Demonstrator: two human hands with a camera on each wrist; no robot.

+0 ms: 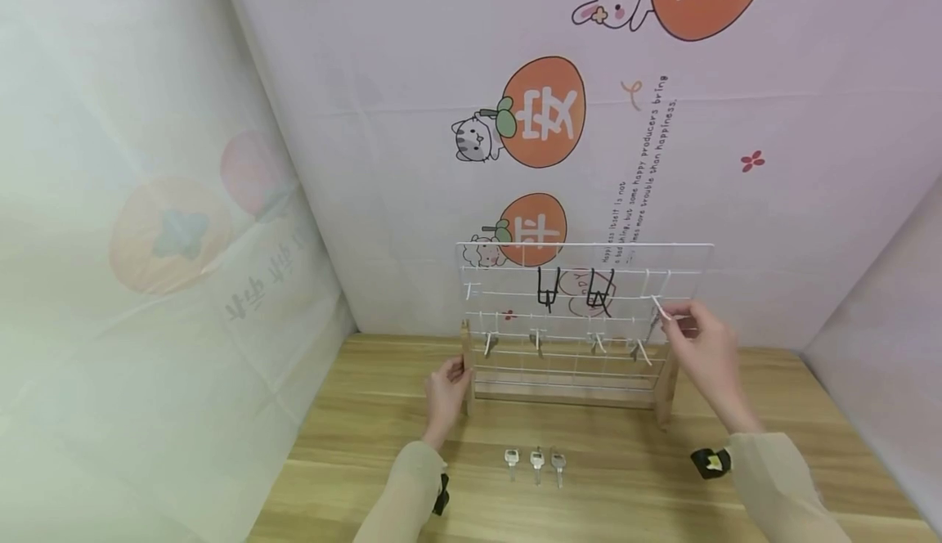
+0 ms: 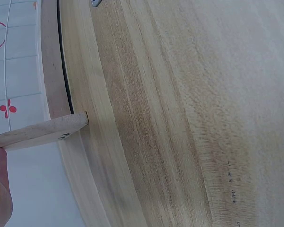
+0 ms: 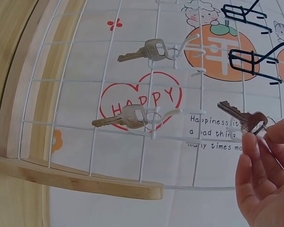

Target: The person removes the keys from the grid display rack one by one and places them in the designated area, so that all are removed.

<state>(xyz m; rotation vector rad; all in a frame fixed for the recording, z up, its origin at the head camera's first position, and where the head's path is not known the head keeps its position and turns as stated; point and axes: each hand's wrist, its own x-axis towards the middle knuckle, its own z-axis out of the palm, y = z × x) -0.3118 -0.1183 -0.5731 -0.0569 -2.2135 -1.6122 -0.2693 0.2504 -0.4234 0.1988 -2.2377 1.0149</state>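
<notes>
A white wire grid rack [image 1: 567, 382] stands on wooden feet. My right hand [image 1: 702, 351] pinches a silver key [image 3: 248, 118] by its head and ring, beside the white hook [image 1: 660, 307] at the rack's upper right. Whether the ring is on that hook is hidden by my fingers. At the other side, my left hand [image 1: 446, 392] grips the wooden upright [image 1: 467, 363]. More keys hang by rings from lower white hooks, among them an upper key [image 3: 149, 51] and a lower key [image 3: 128, 118] in the right wrist view.
On the table [image 1: 618, 486] in front of the rack lie three keys [image 1: 537, 461] in a row. Two black hooks [image 1: 548, 293] hang on the grid's upper part. A printed cloth [image 1: 412, 159] rises behind the rack; pale cloth walls stand at both sides.
</notes>
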